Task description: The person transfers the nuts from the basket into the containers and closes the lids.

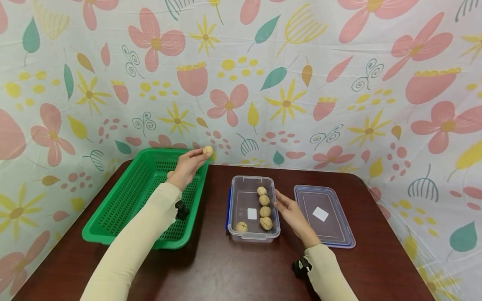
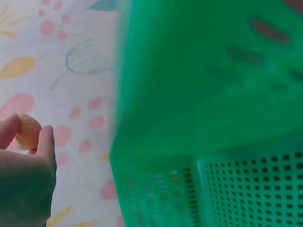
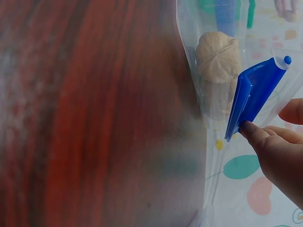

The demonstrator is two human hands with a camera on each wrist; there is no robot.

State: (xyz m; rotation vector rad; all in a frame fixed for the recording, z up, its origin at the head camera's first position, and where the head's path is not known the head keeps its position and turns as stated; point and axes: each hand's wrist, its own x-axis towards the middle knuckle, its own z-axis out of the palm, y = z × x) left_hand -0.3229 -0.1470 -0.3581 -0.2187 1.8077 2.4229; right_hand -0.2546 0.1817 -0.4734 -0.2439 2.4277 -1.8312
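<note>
My left hand (image 1: 187, 165) pinches a walnut (image 1: 208, 149) between thumb and fingertips, at the back right rim of the green basket (image 1: 98, 231). In the left wrist view the same walnut (image 2: 28, 132) shows between the fingers. A clear plastic box (image 1: 256, 236) stands in the middle of the table with several walnuts (image 1: 265, 212) inside: a row along its right wall and one walnut (image 1: 242, 227) at the front left. Against the box's right side my right hand (image 1: 291, 213) rests with fairly straight fingers. Its fingertips touch a blue latch flap (image 3: 258, 90) in the right wrist view.
To the right of the box, a clear lid (image 1: 333, 221) with a white label lies on the dark wooden table (image 1: 226, 271). One more walnut (image 1: 170, 174) is partly visible in the basket behind the left wrist. A flowered cloth (image 1: 241, 83) hangs behind the table.
</note>
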